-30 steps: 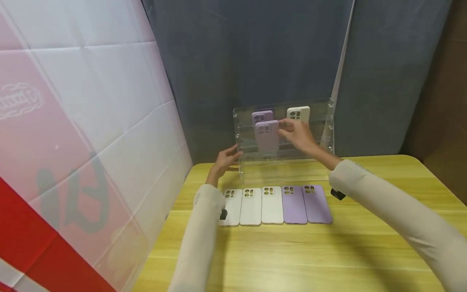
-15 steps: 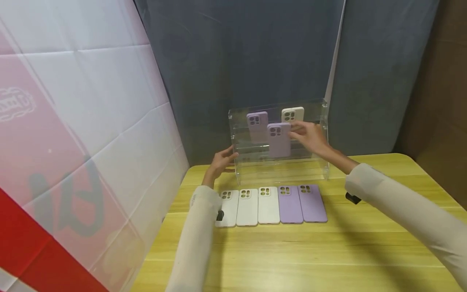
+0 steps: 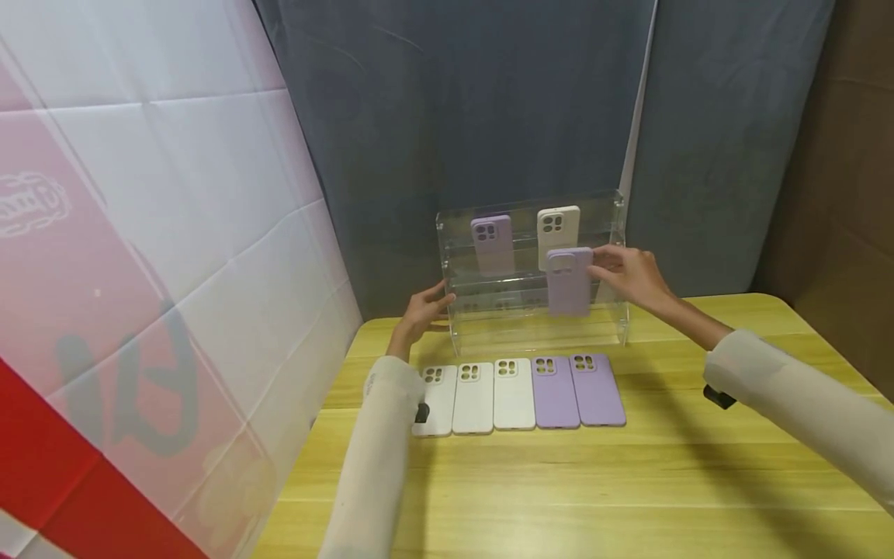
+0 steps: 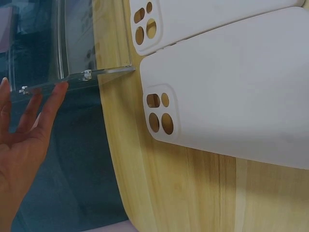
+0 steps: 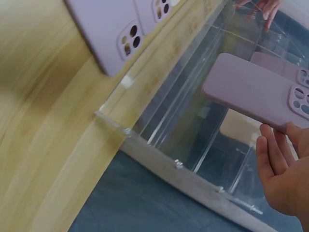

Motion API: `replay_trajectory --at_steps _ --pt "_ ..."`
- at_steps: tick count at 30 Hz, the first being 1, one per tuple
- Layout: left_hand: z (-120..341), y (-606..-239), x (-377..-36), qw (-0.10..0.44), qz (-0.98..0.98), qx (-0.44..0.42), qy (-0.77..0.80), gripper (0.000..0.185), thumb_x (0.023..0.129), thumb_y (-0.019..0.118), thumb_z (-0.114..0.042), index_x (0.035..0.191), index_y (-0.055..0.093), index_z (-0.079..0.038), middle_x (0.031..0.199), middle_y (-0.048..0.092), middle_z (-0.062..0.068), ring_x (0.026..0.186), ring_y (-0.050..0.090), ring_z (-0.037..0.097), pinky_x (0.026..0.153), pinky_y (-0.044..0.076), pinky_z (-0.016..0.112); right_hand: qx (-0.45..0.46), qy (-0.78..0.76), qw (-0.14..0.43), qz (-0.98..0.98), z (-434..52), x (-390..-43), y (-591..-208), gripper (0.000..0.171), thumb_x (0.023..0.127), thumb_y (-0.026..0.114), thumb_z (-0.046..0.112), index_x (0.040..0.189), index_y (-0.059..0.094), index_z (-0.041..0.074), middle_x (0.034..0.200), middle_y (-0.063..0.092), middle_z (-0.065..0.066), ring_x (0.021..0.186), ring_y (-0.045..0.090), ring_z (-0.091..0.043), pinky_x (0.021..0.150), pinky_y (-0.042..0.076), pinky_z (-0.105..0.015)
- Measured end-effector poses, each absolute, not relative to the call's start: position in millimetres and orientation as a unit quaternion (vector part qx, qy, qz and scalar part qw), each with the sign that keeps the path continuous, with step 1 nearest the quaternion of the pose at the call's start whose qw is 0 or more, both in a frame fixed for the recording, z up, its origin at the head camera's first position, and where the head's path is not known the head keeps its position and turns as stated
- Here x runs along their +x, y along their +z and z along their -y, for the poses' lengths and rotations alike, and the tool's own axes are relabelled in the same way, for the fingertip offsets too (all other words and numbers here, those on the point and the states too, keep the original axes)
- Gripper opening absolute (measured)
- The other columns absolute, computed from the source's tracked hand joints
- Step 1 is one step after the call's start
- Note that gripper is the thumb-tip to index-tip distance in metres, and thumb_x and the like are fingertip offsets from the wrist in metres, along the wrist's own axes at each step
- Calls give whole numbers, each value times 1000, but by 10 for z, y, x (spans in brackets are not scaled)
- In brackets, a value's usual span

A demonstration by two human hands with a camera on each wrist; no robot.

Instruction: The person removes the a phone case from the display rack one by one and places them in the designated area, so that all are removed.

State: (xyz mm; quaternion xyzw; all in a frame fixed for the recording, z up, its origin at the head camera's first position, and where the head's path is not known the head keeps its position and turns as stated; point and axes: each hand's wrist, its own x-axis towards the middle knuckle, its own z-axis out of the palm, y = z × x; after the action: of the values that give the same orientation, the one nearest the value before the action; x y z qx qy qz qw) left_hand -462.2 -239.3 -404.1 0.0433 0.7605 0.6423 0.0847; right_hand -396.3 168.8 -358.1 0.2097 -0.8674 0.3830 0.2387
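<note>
A clear acrylic tiered stand (image 3: 621,233) rests at the back of the yellow wooden table (image 3: 559,481). On its top tier lean a purple phone case (image 3: 491,242) and a white phone case (image 3: 556,223). My right hand (image 3: 628,273) pinches another purple case (image 3: 569,281) upright in front of the stand's right part; the right wrist view shows that purple case (image 5: 251,92) over the stand (image 5: 193,130). With straight fingers, my left hand (image 3: 427,307) touches the stand's left side wall (image 4: 77,77). Several white cases (image 3: 475,396) and two purple cases (image 3: 576,390) lie in a row before the stand.
A white and red banner (image 3: 140,272) leans along the left side of the table. Dark grey curtains (image 3: 454,101) hang behind the stand. Bare tabletop spreads in front of the row of cases.
My right hand has carried the purple case to the right and a little lower, from in front of the top-tier purple case to below the white one. The left hand stays put.
</note>
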Motion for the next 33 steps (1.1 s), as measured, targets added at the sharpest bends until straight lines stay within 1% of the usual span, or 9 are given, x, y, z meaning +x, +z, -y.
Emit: replay_trajectory --at_steps 8,12,14,16,19,21,23,26,33 --pt "2383 -4044 -4655 85 -756 43 648 66 107 62 -21 165 30 -22 162 38 23 141 44 53 109 51 61 209 371 233 874 -1882 -3902 -3674 37 99 73 12 130 66 -5 112 73 -29 101 73 -46 79 63 -61" --pt "2397 -4080 -4690 84 -759 45 644 67 107 62 -24 165 29 -24 164 36 21 141 43 52 108 52 60 205 363 233 878 -1960 -3866 -3715 38 99 73 12 131 65 -5 111 74 -29 98 73 -46 74 65 -57" --pt "2400 -4091 -4698 83 -761 45 642 67 107 62 -25 165 30 -25 164 35 21 140 44 52 107 53 59 203 357 237 880 -1995 -3847 -3731 37 98 74 11 130 66 -5 110 74 -29 98 74 -46 71 66 -50" --pt "2404 -4099 -4704 81 -763 45 640 66 106 62 -25 164 31 -25 164 35 21 140 45 52 107 53 58 204 356 239 880 -2026 -3831 -3747 37 97 75 11 129 66 -6 110 74 -29 97 74 -46 68 66 -37" --pt "2404 -4106 -4708 78 -763 43 641 65 106 63 -25 164 32 -25 164 36 22 140 45 53 106 54 58 204 361 238 878 -2080 -3810 -3775 36 96 77 9 127 67 -5 109 74 -29 96 74 -46 63 58 -17" --pt "2406 -4114 -4713 76 -762 42 642 64 106 63 -24 164 33 -24 163 36 22 139 46 53 105 55 58 202 365 233 878 -2114 -3788 -3799 36 96 76 9 128 67 -5 109 74 -29 95 74 -46 61 53 -11" --pt "2407 -4119 -4714 76 -762 40 642 64 107 63 -24 163 34 -24 163 38 22 139 46 53 104 56 57 200 362 229 881 -2157 -3771 -3831 36 96 76 9 128 66 -4 109 74 -28 92 75 -44 59 52 -11" --pt "2414 -4129 -4722 77 -761 40 643 64 106 63 -23 163 34 -25 162 39 21 138 47 52 103 56 57 196 358 217 887 -2224 -3741 -3887 36 97 75 8 130 65 -4 109 74 -28 90 76 -43 58 53 -15" --pt "2420 -4126 -4738 82 -761 46 642 64 107 62 -24 164 33 -25 163 38 21 139 47 52 105 54 59 184 360 184 896 -2384 -3682 -4003 40 97 73 6 134 62 -7 113 72 -32 91 75 -44 60 55 -15"
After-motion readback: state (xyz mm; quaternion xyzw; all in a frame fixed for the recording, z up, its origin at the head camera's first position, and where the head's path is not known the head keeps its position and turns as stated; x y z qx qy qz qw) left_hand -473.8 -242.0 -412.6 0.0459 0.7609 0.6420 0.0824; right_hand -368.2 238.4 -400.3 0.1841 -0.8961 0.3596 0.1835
